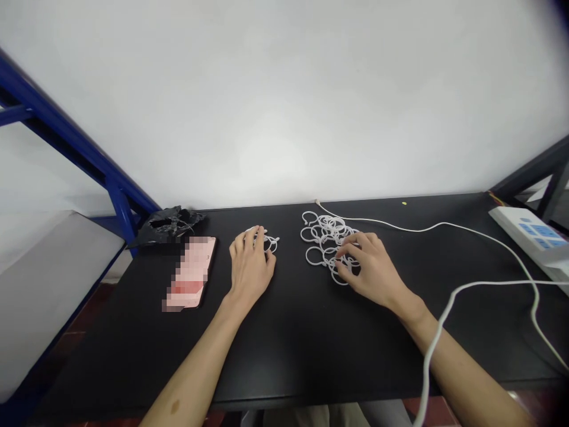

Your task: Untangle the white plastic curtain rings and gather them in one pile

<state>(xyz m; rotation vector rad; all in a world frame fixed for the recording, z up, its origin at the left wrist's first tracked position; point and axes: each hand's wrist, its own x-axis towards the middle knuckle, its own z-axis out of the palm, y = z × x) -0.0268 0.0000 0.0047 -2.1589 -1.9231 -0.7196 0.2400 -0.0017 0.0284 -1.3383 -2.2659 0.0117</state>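
I see the right hand (359, 267) curled over the tangled heap of white curtain-type rings (328, 241); whether it pinches one, I can't tell. The left hand (249, 261) lies over a smaller ring cluster (268, 240), grip hidden. I'd judge this picking, needing one ring freed next.

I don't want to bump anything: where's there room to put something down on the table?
There's bare table between the forearms, and another patch between the right hand and the white cords. It's crowded at the rings by that hand, and back left, where the bag and phone sit close.
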